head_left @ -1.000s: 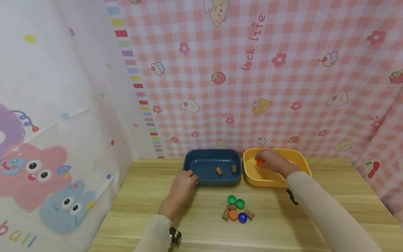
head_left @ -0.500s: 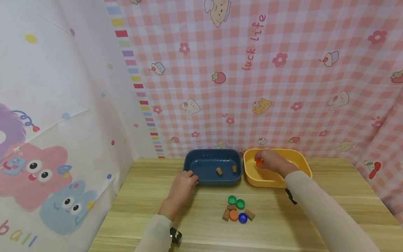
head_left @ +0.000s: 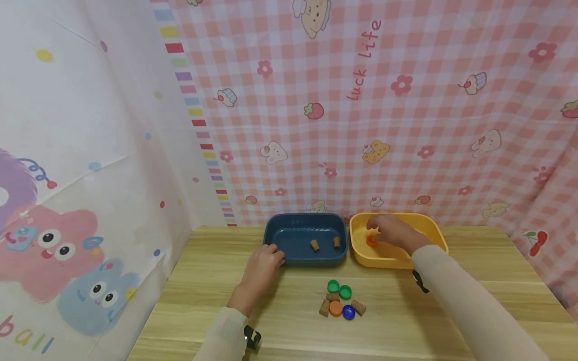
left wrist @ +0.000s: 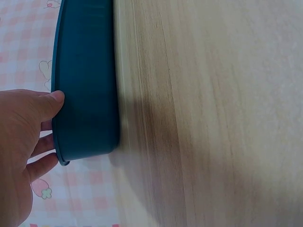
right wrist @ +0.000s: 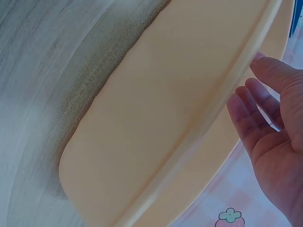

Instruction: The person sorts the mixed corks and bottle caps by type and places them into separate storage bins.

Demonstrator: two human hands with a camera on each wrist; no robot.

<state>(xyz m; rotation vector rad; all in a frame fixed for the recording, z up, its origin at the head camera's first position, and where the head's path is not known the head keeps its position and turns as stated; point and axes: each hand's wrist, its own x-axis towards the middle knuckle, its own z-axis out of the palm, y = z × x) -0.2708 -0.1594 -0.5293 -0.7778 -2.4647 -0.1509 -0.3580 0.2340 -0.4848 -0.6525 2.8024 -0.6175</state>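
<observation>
My left hand (head_left: 262, 265) grips the near left corner of a dark blue plastic tray (head_left: 289, 260). In the left wrist view its thumb (left wrist: 57, 96) lies on the outer wall, with the other fingers over the rim. Two corks (head_left: 314, 245) lie inside this tray. My right hand (head_left: 390, 230) reaches over a yellow plastic tray (head_left: 384, 262), thumb and fingers apart and nothing between them. Just below its fingertips an orange bottle cap (head_left: 372, 241) is in the yellow tray. In the right wrist view the yellow wall hides that cap.
On the wooden table (head_left: 198, 301) in front of the trays lies a small group: two green caps (head_left: 333, 286), an orange cap (head_left: 335, 308), a blue cap (head_left: 348, 312) and three corks (head_left: 358, 307). A pink checked cloth (head_left: 289, 175) hangs close behind the trays.
The right hand has let go of the orange bottle cap, which now sits lower in the yellow tray, and its fingers have spread. The left hand keeps its hold on the blue tray.
</observation>
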